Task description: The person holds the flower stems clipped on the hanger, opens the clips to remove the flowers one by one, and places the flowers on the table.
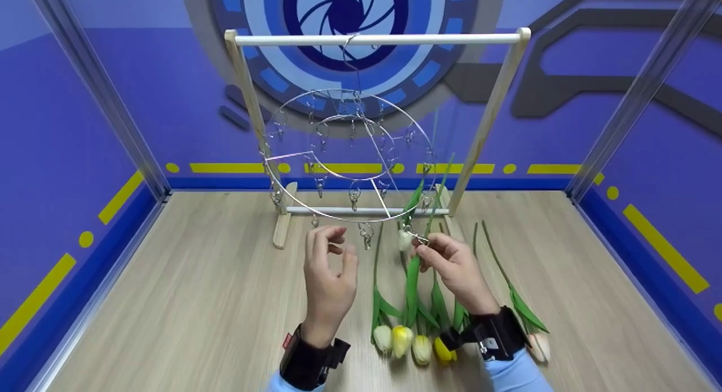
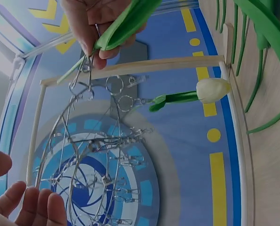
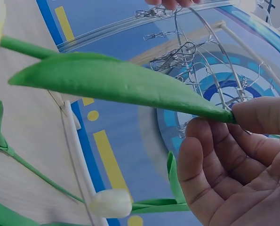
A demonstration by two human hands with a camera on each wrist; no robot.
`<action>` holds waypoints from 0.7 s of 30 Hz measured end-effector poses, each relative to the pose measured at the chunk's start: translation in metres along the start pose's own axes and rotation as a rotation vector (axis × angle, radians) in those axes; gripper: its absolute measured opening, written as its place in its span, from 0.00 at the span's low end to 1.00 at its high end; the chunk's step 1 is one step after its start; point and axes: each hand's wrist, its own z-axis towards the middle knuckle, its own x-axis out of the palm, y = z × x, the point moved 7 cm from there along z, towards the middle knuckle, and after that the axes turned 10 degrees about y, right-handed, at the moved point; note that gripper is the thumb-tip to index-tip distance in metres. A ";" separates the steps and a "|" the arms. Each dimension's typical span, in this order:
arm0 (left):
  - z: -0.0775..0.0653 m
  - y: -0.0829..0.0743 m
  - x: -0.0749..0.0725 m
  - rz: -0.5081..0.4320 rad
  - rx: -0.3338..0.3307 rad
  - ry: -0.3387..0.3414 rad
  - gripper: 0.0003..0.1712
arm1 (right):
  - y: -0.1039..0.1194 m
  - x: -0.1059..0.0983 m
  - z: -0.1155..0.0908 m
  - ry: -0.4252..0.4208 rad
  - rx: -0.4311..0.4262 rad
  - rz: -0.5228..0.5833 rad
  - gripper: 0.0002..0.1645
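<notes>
My right hand (image 1: 457,271) pinches an artificial tulip at its stem, by the base of the long green leaf (image 3: 116,84). Its bloom hangs downward, partly cut off in the right wrist view. A metal clip (image 2: 86,66) on the round hanging rack (image 1: 338,211) is right at those fingertips. My left hand (image 1: 330,279) is raised below the rack's front rim, fingers loosely bent, holding nothing. A white tulip (image 2: 212,90) hangs bloom-down from another clip on the rack, behind the right hand in the head view.
The round rack hangs by a hook from the white bar (image 1: 428,39) of a wooden stand (image 1: 491,121). Several empty clips (image 1: 354,197) dangle from its rings. More tulips (image 1: 421,349) lie on the wooden table (image 1: 214,302), one pale pink (image 1: 540,347) apart at right.
</notes>
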 end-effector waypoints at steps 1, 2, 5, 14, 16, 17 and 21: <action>0.000 -0.001 0.003 -0.009 0.005 0.019 0.14 | 0.001 0.000 -0.001 0.001 -0.007 -0.007 0.11; 0.000 -0.002 0.005 -0.022 0.008 0.039 0.14 | 0.003 0.001 -0.002 0.003 -0.014 -0.015 0.11; 0.000 -0.004 0.014 -0.061 0.014 0.102 0.13 | 0.007 0.002 -0.004 0.004 -0.032 -0.043 0.11; -0.001 -0.003 0.036 -0.103 -0.016 0.253 0.10 | 0.012 0.008 -0.007 -0.016 -0.052 -0.110 0.09; -0.002 -0.002 0.039 -0.096 -0.043 0.279 0.10 | 0.013 0.009 -0.008 -0.016 -0.073 -0.121 0.09; -0.003 -0.001 0.041 -0.091 -0.057 0.292 0.10 | 0.014 0.010 -0.009 -0.017 -0.083 -0.128 0.09; -0.003 0.003 0.047 -0.080 -0.109 0.334 0.11 | 0.015 0.012 -0.010 -0.014 -0.117 -0.151 0.08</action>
